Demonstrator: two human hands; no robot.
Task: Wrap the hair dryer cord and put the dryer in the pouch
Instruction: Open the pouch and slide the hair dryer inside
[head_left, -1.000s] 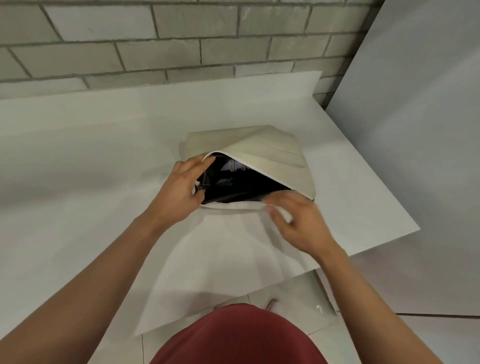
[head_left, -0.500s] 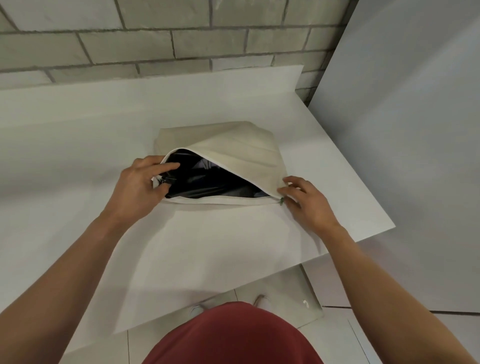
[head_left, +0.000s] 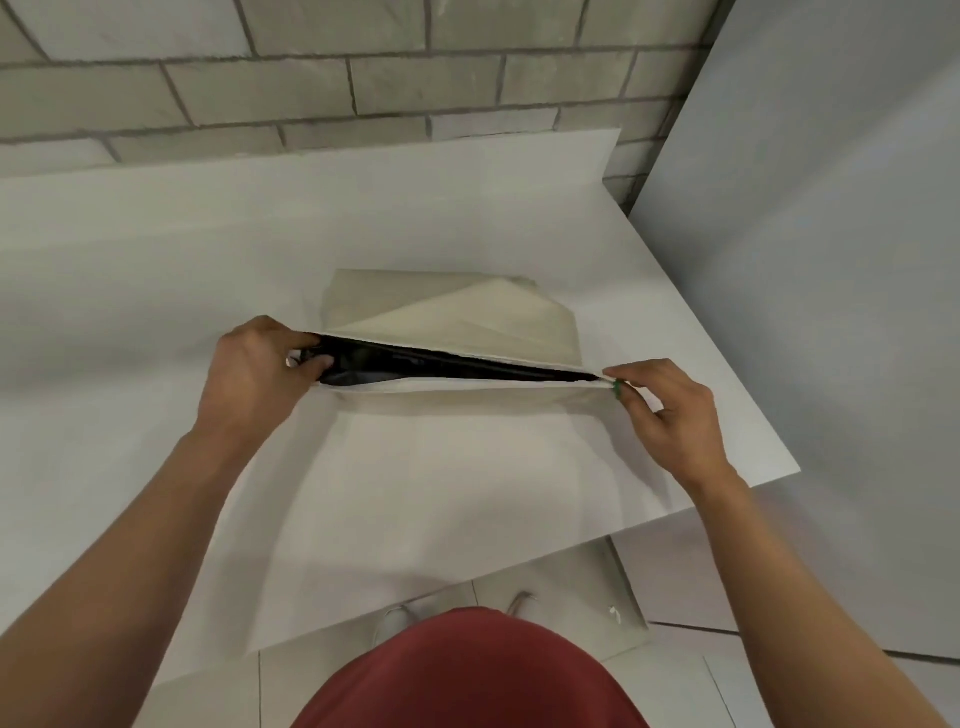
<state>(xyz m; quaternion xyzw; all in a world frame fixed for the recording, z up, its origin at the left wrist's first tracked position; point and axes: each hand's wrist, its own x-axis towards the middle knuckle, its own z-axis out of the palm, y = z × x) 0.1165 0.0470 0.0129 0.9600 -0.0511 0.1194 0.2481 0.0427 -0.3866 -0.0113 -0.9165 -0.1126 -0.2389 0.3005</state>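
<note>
The beige pouch lies on the white table, its mouth a narrow slit stretched taut between the hands. The left hand grips the 9 o'clock end, fingers curled over the rim. The right hand pinches the 3 o'clock end at a small green tab. Inside the slit, widest beside the left fingers, shows a glossy black surface, probably the dryer.

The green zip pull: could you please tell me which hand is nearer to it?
Right. The right hand pinches the pull; the left hand grips the pouch's opposite end.
</note>
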